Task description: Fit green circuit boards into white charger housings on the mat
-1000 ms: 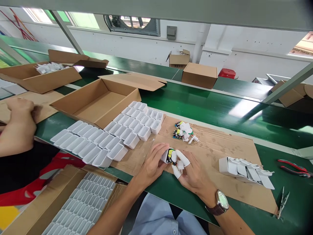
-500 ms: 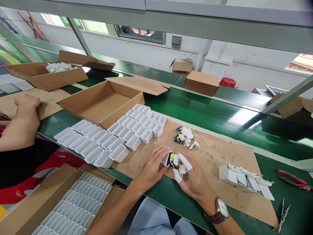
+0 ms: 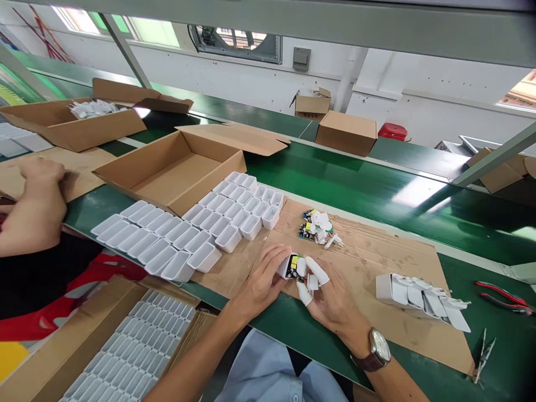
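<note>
My left hand is closed around a white plastic housing, its open end turned to the right. In my right hand, with white finger cots on thumb and forefinger, I pinch a circuit board with a yellow transformer and white parts. The board's left end sits at the mouth of the housing; how deep it goes is hidden. Beyond my hands lies a small pile of circuit boards with white plug parts on a flat cardboard sheet. Rows of empty white housings stand to the left.
Assembled white pieces lie in a row at right, near red-handled pliers and tweezers. An open carton stands behind the housings. A box of housings is at lower left. A co-worker's arm rests at far left.
The whole view has shifted slightly as my head moved. Both hands keep the same hold on the housing and the circuit board, with little visible movement between them.
</note>
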Tool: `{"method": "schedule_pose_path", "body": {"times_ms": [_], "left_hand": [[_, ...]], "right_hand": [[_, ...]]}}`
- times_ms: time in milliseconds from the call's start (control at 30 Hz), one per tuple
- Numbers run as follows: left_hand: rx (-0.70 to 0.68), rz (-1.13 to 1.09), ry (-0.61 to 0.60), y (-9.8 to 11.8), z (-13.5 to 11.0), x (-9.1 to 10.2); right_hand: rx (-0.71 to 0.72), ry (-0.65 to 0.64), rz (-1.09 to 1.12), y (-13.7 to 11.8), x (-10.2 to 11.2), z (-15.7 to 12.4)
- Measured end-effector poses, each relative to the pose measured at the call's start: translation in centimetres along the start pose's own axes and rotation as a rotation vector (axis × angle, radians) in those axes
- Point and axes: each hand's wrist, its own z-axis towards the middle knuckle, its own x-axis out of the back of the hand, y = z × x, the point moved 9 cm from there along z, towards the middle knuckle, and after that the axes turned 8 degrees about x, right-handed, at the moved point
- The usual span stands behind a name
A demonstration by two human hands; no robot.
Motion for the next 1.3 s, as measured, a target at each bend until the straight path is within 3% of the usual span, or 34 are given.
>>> {"method": "schedule_pose_path", "body": {"times_ms": [1133,1300], "left_hand": [[-0.008,0.004,-0.011,-0.28,-0.18,-0.15],[-0.019,-0.011,-0.058,-0.18,-0.49,-0.64]], "right_hand": [[0.057,-0.035,-0.052,-0.47,-0.16,0.16],[0.073,-0.058,-0.017,-0.55,-0.69,0.19]]}}
